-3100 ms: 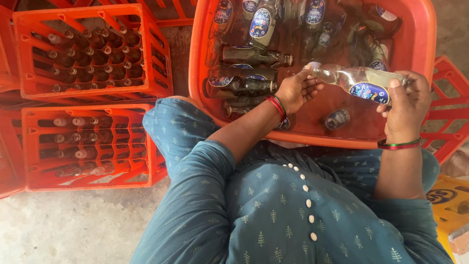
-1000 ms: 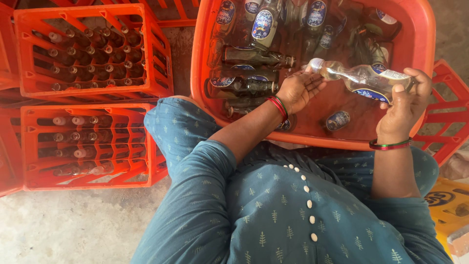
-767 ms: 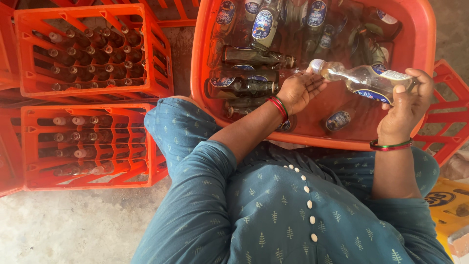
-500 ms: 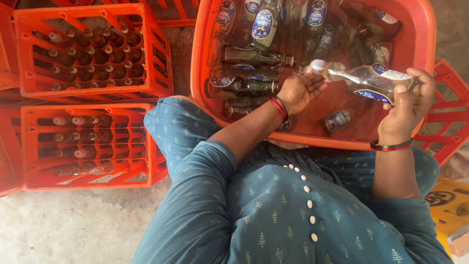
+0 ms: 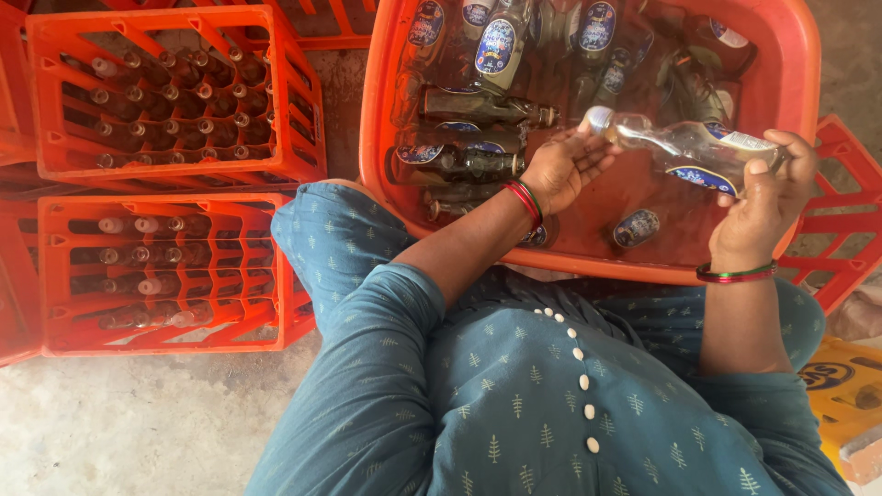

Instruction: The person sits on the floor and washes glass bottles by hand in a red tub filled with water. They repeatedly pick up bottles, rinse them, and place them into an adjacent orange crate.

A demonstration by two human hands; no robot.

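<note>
Bottle (image 5: 689,149), one, clear: right hand (image 5: 761,204) clamped on its base, left hand (image 5: 562,170) open at its neck, over one tub (image 5: 588,262); two crates (image 5: 175,174) alongside.

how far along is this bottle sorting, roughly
Done: two orange crates on the person's left look filled with upright bottles. In hand: a clear bottle, right hand at its base, left hand near its neck. Left: many bottles lying in the orange tub.
</note>
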